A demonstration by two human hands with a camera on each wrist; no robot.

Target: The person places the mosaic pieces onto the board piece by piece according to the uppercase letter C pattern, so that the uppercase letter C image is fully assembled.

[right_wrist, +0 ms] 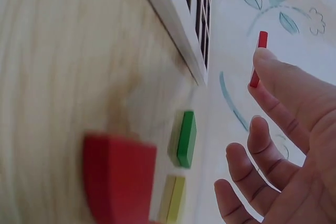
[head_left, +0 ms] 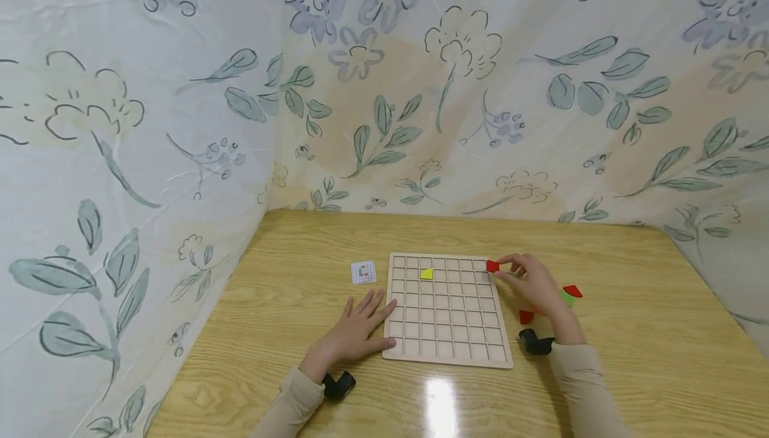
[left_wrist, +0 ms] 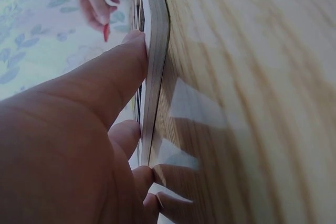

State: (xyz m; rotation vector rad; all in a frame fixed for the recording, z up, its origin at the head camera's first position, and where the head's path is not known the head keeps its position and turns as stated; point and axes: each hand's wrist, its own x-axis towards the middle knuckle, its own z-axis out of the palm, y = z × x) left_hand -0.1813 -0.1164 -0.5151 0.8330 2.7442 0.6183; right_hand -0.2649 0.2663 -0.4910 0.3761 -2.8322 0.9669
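Pinches a red piece (head_left: 492,266) between thumb and forefinger of the right hand (head_left: 531,284), with the other fingers loosely bent and clear of it. Probably gripped by the fingertips because of its small size, with part jutting out past them in plain sight. Holds it above the far right corner of the board (head_left: 444,318), apart from the surface in both wrist views.

Spreads the left hand (head_left: 354,331) with fingers apart and clasping nothing, thumb and forefinger touching the board's left rim, other fingertips down on the bench (head_left: 270,278). By the look of it, placed there to steady the board against sliding.

Find a yellow piece (head_left: 426,274) in a cell toward the board's far left, inside raised ridges apparently meant to stop pieces straying.

See a card (head_left: 363,272), printed side up, just beside the board's far left, perhaps laid there for easy viewing.

Note loose pieces (head_left: 525,317) right of the board, including a green piece (right_wrist: 186,139), likely put there for easy reach by the right hand. Partly hidden by the right forearm in the head view; cannot count them.
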